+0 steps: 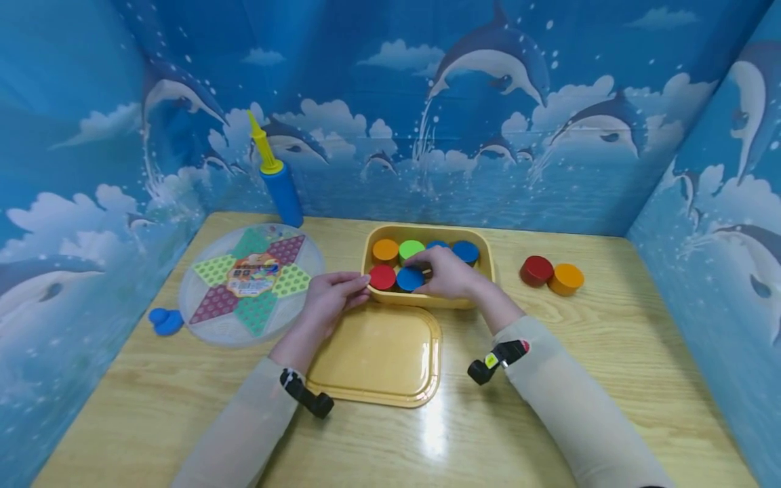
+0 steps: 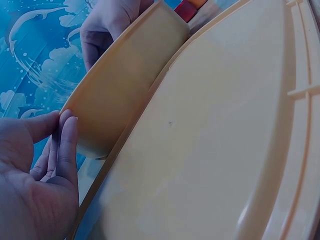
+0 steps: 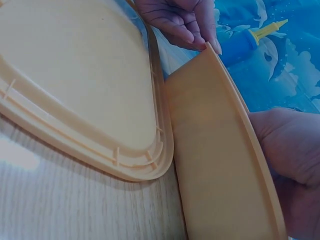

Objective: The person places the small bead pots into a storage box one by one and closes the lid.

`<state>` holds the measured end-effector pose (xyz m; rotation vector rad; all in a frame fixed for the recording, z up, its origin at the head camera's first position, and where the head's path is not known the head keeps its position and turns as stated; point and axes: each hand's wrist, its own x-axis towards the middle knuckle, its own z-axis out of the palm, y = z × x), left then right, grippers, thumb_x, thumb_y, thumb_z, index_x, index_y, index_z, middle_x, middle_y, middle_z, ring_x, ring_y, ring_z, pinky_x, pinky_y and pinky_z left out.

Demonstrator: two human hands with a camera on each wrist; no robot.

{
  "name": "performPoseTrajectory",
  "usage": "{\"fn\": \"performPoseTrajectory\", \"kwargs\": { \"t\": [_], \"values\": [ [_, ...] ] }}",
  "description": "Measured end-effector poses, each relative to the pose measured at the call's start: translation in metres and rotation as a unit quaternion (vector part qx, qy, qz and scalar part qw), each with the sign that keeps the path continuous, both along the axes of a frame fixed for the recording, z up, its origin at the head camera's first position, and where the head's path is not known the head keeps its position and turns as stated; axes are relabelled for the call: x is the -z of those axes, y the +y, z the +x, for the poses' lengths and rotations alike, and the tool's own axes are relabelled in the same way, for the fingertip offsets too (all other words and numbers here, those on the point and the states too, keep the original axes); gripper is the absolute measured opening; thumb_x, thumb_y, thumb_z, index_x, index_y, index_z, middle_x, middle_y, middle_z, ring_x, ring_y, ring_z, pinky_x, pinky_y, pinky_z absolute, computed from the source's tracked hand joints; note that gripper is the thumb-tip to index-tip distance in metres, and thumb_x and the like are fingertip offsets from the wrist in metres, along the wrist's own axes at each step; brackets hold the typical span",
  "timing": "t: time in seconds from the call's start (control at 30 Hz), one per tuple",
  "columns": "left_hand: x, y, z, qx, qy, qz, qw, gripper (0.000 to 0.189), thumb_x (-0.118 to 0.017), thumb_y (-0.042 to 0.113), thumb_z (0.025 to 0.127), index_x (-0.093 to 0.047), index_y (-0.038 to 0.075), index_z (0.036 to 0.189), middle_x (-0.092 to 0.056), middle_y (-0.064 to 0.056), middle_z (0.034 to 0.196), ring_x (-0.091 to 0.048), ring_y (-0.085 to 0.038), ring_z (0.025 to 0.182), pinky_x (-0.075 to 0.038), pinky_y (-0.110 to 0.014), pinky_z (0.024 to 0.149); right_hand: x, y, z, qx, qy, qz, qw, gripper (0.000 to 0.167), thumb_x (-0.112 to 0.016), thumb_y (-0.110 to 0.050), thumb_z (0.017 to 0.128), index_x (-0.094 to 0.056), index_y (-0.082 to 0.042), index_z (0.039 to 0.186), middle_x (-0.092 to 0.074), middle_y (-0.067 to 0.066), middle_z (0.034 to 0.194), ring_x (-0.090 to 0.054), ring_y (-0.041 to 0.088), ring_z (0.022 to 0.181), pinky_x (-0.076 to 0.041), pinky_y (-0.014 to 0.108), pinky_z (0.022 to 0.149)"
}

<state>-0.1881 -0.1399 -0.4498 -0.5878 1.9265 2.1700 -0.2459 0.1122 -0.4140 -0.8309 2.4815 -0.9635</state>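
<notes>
A yellow plastic box holds several round blocks: a red block, an orange block, a green block and blue ones. My left hand pinches the box's rim at its front left corner, thumb on the upper edge. Reaching in from the right, my right hand grips a blue block in the front row beside the red one. In the right wrist view, the box wall hides those fingertips. The yellow lid lies flat just in front of the box.
Right of the box, a dark red block touches an orange block. On the left lie a round Chinese checkers board and a small blue piece. A blue hand pump with a yellow nozzle leans against the back wall.
</notes>
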Motion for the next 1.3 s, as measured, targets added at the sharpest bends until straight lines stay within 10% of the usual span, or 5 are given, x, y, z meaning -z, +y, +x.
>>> {"fn": "performPoseTrajectory", "kwargs": {
  "t": [1.3],
  "values": [
    [-0.003, 0.0, 0.001, 0.0, -0.006, 0.005, 1.0, 0.031, -0.08, 0.011, 0.097, -0.071, 0.001, 0.126, -0.072, -0.018, 0.118, -0.076, -0.023, 0.095, -0.066, -0.032, 0.086, -0.048, 0.1, 0.037, 0.088, 0.03, -0.096, 0.991, 0.051, -0.082, -0.018, 0.096, -0.064, 0.001, 0.141, -0.065, 0.02, 0.139, -0.06, 0.04, 0.131, -0.05, 0.056, 0.113]
  ]
}}
